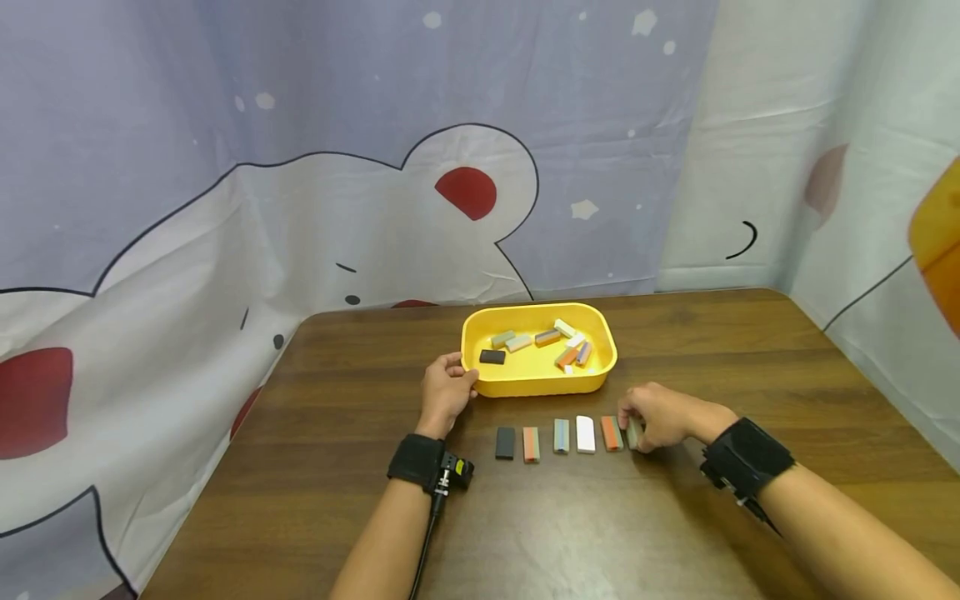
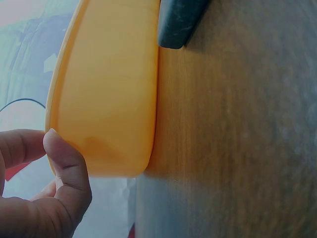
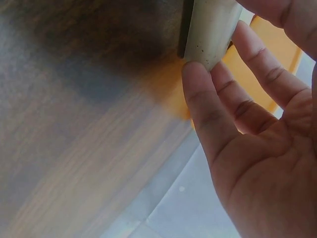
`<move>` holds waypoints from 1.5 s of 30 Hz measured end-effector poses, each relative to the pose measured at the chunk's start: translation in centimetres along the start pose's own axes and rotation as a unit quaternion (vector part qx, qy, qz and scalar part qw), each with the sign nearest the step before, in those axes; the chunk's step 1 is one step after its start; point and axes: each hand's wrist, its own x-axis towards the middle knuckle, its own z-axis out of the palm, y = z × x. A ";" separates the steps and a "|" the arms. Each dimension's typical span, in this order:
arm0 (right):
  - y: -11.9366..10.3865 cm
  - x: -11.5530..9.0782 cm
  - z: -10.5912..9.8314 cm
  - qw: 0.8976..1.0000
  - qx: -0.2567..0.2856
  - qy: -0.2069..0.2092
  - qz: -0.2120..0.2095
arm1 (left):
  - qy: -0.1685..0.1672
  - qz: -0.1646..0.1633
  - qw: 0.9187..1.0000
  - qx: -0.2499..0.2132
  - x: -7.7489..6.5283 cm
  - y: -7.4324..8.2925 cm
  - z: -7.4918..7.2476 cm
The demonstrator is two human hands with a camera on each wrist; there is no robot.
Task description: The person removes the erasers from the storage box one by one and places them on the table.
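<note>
The rim of a yellow tray (image 1: 540,387) is pinched at its near left corner by the left grip (image 1: 446,392), the thumb being set against the outer wall. A grey-green block (image 3: 210,34) is held between the thumb and fingers of the right grip (image 1: 658,414), at the right end of a row laid on the wooden bench (image 1: 570,533).

Just left of the right grip, an orange-and-green block (image 1: 612,433) is seen. Farther left of that grip are placed, in order, a white block (image 1: 585,434), a blue-striped block (image 1: 561,436), an orange-striped block (image 1: 531,445) and a black block (image 1: 505,443), the last being nearer and to the right of the left grip.

Inside the tray, to the right of the left grip, a dark block (image 1: 492,357) is found close to the pinched corner. Several coloured blocks (image 1: 547,337) are scattered farther right and beyond. A black band (image 1: 748,458) is worn behind the right grip, and a printed curtain (image 1: 600,125) is hung well beyond both grips.
</note>
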 end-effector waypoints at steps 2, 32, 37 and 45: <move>-0.1 0.0 0.0 1.000 0.000 -0.005 0.000 | -0.003 -0.001 1.000 -0.003 0.0 0.0 0.0; -2.1 7.3 -6.6 0.990 -0.075 0.122 -0.012 | 0.001 -0.004 1.000 0.005 -0.1 -0.2 -0.3; -3.2 10.0 -7.0 0.994 -0.085 0.040 0.048 | 0.007 -0.007 1.000 0.003 -0.1 -0.4 -0.7; -3.9 12.8 -6.7 0.990 -0.076 -0.046 0.114 | 0.008 -0.004 1.000 0.001 -0.4 -0.5 -0.8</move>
